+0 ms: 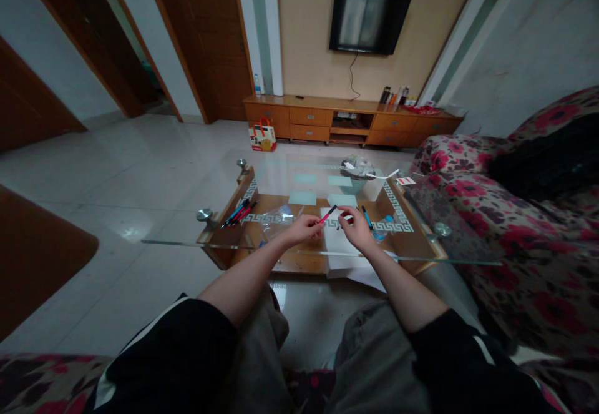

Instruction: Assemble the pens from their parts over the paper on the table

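My left hand (304,229) grips a red pen (328,214) with a black tip, held tilted up to the right above a glass coffee table (187,241). My right hand (356,226) hovers just right of it, fingers pinched on something small and red near the pen's tip; whether it is the pen's cap I cannot tell. Under both hands lies white paper (339,251). A blue pen (367,218) rests on the glass beside my right hand. A bunch of red, blue and black pens (239,213) lies at the table's left end.
A clear plastic bag (279,219) lies left of my hands. A wire basket (358,173) stands at the table's far side. A floral sofa (524,214) flanks the right. Beyond are tiled floor, a red-and-white bag (262,136), a wooden TV cabinet (350,120) and wall television (369,19).
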`<state>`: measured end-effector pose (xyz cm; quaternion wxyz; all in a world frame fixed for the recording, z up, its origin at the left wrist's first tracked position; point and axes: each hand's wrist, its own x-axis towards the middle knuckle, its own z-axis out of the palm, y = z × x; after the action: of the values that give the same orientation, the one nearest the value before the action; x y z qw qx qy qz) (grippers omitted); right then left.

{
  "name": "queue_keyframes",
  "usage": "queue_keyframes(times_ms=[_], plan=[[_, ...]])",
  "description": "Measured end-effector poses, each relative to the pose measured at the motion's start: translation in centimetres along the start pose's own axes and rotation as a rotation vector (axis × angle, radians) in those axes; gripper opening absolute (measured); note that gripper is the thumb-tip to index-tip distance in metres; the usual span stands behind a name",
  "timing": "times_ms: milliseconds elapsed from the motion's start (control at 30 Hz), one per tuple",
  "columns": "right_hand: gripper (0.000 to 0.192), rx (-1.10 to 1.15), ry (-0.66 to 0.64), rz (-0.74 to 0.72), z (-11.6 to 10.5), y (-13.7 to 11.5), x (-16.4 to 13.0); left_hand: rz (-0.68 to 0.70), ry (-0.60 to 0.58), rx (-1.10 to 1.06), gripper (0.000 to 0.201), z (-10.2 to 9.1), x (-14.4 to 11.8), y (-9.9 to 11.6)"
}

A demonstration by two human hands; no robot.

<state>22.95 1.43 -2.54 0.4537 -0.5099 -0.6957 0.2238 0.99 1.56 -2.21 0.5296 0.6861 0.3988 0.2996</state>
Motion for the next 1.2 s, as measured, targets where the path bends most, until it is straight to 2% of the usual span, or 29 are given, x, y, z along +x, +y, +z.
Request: queue_keyframes(times_ms=[1200], plan=[[0.031,-0.037,-0.023,-0.053,0.26,-0.05,-0.2,0.062,-0.004,0.084,0.041,-0.35,-0.21,-0.29]])
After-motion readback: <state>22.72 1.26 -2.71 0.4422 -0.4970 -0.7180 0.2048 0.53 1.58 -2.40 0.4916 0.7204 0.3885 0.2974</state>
